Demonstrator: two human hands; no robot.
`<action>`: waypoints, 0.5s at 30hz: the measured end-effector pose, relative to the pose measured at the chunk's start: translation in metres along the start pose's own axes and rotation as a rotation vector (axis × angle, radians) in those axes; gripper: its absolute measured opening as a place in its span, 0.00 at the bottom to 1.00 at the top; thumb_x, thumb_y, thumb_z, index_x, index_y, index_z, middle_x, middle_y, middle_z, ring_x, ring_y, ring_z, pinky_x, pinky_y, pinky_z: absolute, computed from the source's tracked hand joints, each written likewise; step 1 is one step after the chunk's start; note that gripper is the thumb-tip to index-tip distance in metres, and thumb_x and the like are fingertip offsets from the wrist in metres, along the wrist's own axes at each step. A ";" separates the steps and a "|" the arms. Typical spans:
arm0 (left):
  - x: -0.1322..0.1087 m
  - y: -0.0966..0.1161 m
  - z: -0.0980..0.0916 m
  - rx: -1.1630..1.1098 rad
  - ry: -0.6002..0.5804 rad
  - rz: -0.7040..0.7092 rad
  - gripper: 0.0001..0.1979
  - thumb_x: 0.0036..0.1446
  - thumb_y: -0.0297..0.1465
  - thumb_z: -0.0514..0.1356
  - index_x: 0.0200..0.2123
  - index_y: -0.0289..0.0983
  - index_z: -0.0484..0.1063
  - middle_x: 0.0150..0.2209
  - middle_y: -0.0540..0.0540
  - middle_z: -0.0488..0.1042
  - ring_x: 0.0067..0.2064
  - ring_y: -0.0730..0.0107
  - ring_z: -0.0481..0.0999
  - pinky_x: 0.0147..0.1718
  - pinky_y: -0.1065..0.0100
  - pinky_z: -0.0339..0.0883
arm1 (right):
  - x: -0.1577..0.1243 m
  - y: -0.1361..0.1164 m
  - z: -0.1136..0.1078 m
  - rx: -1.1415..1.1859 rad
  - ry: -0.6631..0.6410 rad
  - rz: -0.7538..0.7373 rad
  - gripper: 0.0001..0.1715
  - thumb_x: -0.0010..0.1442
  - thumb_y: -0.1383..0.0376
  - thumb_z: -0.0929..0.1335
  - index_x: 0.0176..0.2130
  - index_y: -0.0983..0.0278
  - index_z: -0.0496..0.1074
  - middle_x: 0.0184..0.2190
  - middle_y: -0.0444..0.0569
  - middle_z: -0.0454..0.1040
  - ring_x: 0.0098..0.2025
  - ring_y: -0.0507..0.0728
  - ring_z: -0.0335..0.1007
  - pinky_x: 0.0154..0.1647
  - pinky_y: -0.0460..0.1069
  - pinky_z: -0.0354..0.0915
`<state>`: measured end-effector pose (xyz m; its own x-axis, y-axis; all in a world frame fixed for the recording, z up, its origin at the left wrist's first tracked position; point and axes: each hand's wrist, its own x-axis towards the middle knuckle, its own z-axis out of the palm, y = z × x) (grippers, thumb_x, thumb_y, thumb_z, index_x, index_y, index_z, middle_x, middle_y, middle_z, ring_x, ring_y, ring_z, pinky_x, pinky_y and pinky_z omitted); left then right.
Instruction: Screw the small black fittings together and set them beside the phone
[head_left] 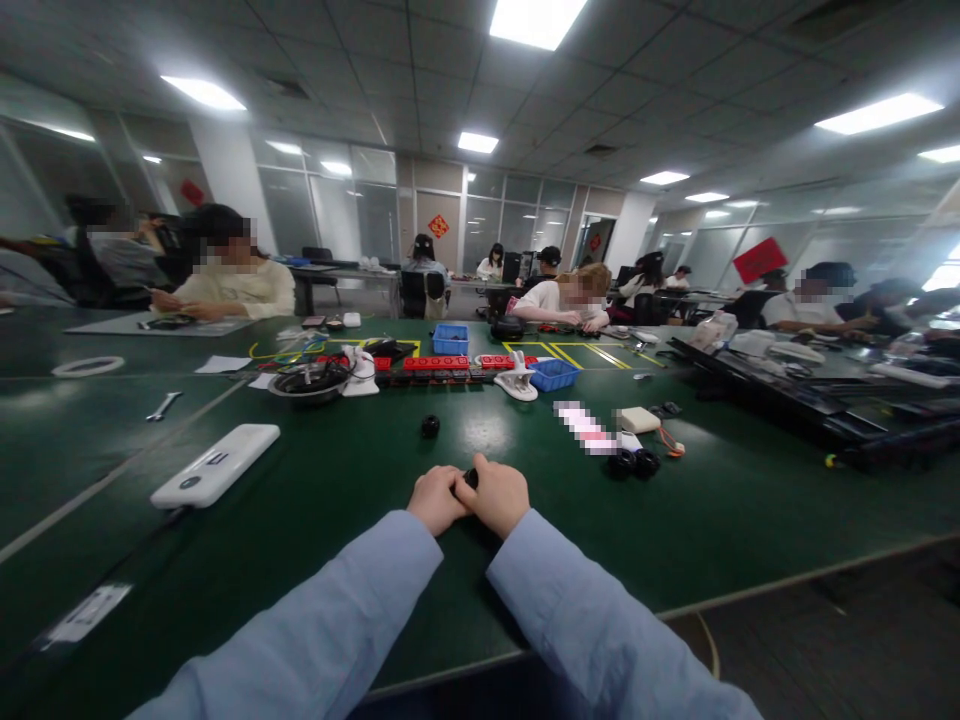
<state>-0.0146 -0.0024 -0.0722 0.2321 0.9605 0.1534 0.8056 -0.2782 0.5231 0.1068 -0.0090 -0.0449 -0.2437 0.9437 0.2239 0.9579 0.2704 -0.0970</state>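
My left hand [436, 499] and my right hand [498, 494] meet low over the green table, fingers wrapped around a small black part [471, 478]. Only a bit of that part shows between the fingers, so its kind is hidden. A little beyond my hands sits a round black piece [430, 426], apart from them. To the right lie two more round black pieces [634, 462], side by side, near a cream-coloured box [639, 420] with an orange cord.
A white power bank [216, 466] with a cable lies left, a wrench [163, 406] beyond it. Red-and-black strips [435, 364], blue baskets [553, 375] and a black pan-shaped thing [309, 380] stand ahead. Black frames [780, 400] are stacked at right. Several people sit around.
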 end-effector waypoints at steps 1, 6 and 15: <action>0.000 -0.001 0.000 -0.002 -0.004 0.011 0.11 0.46 0.31 0.64 0.34 0.33 0.71 0.38 0.45 0.73 0.43 0.62 0.69 0.44 0.60 0.61 | 0.000 0.001 0.000 -0.003 0.001 -0.013 0.17 0.59 0.54 0.60 0.37 0.65 0.67 0.32 0.54 0.75 0.34 0.60 0.73 0.30 0.49 0.60; 0.001 -0.004 0.000 0.011 -0.020 0.055 0.10 0.51 0.34 0.63 0.33 0.33 0.71 0.39 0.45 0.72 0.45 0.62 0.69 0.45 0.57 0.62 | 0.003 0.004 0.002 -0.013 -0.008 -0.073 0.17 0.58 0.54 0.61 0.38 0.64 0.67 0.32 0.53 0.75 0.34 0.59 0.72 0.31 0.48 0.59; 0.004 -0.014 0.001 0.018 -0.075 0.134 0.11 0.60 0.34 0.56 0.43 0.33 0.69 0.44 0.43 0.70 0.45 0.63 0.70 0.44 0.56 0.66 | 0.002 0.009 0.000 0.052 -0.057 -0.168 0.14 0.56 0.57 0.64 0.38 0.64 0.68 0.33 0.52 0.75 0.35 0.58 0.71 0.32 0.47 0.58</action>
<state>-0.0237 0.0053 -0.0799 0.3774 0.9126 0.1573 0.7741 -0.4041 0.4873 0.1145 -0.0047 -0.0454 -0.4093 0.8932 0.1861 0.8941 0.4333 -0.1135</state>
